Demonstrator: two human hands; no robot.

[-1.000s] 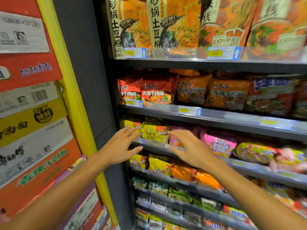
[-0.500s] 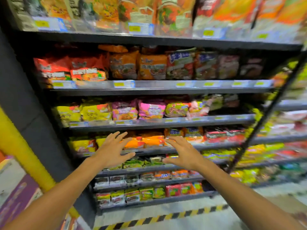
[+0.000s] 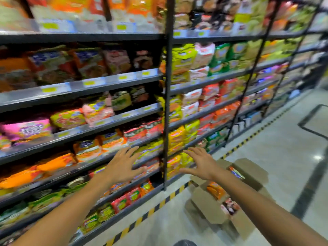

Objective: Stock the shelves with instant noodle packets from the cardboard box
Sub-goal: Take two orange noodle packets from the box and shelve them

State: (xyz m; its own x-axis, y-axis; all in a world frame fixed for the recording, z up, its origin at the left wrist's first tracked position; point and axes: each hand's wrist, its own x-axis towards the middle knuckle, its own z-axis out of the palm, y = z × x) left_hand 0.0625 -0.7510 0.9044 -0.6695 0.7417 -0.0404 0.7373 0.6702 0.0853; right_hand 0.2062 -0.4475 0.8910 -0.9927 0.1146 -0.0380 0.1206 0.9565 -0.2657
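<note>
- At the bottom edge, two bare forearms reach up into the frame from the lower left and lower right corners.
- The left hand (image 3: 122,167) hangs in the middle of the frame with its fingers (image 3: 131,150) spread and straight, palm away from the camera, holding nothing.
- The right hand (image 3: 202,165) hangs just right of centre, level with the left one; its fingers are likewise spread and straight, and it holds nothing.
- Below the right forearm, in the lower right of the frame, an open cardboard box (image 3: 209,205) stands on the pale floor (image 3: 284,157) with its flaps folded outward.
- Instant noodle packets (image 3: 215,189) lie inside the box: an orange one near the top, darker ones lower down; blur hides their print.
- A black-and-yellow striped line (image 3: 147,213) runs along the floor at the foot of the shelves.
- Dark metal shelves (image 3: 99,121) fill the left and upper parts of the frame, several tiers high, split by a black upright post (image 3: 167,86) near the centre.
- The shelves carry rows of packets in orange, pink, yellow, green and red, with yellow price tags (image 3: 89,83) on the rails.
- Further shelf bays recede toward the upper right, too blurred to read.
</note>
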